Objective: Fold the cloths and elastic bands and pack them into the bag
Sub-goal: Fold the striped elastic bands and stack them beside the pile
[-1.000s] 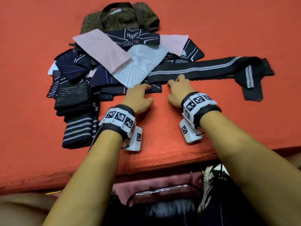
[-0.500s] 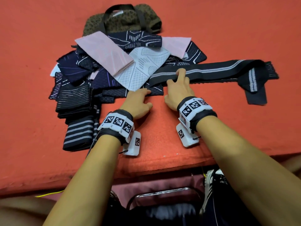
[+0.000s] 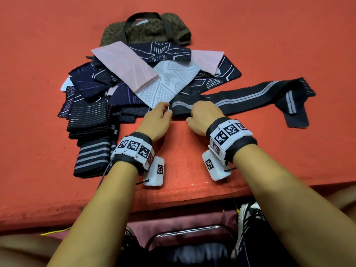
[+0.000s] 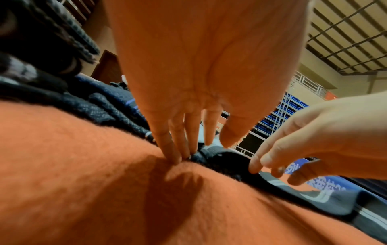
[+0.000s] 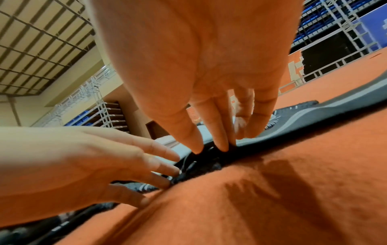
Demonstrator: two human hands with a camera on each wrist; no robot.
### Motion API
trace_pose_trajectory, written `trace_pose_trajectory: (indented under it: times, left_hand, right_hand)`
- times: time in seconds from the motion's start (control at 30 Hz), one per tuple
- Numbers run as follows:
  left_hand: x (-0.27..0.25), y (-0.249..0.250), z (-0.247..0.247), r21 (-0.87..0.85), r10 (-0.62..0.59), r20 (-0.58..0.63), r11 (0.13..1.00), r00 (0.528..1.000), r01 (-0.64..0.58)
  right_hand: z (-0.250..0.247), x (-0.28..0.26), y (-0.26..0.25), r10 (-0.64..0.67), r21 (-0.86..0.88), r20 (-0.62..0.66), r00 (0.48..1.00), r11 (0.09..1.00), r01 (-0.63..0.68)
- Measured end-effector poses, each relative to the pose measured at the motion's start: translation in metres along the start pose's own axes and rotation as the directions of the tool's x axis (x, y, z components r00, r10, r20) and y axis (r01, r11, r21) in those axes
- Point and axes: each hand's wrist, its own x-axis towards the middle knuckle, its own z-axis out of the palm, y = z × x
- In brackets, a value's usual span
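Both hands work the near end of a long black elastic band (image 3: 240, 100) with grey stripes, which stretches rightward across the orange table cover (image 3: 289, 45). The left hand (image 3: 157, 121) has its fingers (image 4: 173, 149) nearly straight and close together, tips down at the band's end, while the right hand (image 3: 204, 117) presses its fingertips (image 5: 222, 142) on the band's edge. Behind lie the heaped cloths (image 3: 154, 78), 2 of them pink, and the leopard-print bag (image 3: 146, 29).
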Motion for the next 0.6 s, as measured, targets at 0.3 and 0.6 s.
trace_pose_trajectory:
  times: [0.3, 0.6]
  left_hand:
    - [-0.008, -0.011, -0.013, 0.055, -0.041, 0.008, 0.998, 0.999, 0.04]
    - [-0.019, -0.026, -0.032, 0.125, -0.104, -0.01, 0.987, 0.995, 0.104]
  right_hand:
    - [0.013, -0.022, -0.042, -0.182, 0.179, 0.226, 0.957, 0.973, 0.142]
    - [0.033, -0.006, -0.008, -0.015, 0.022, 0.029, 0.999, 1.0, 0.014]
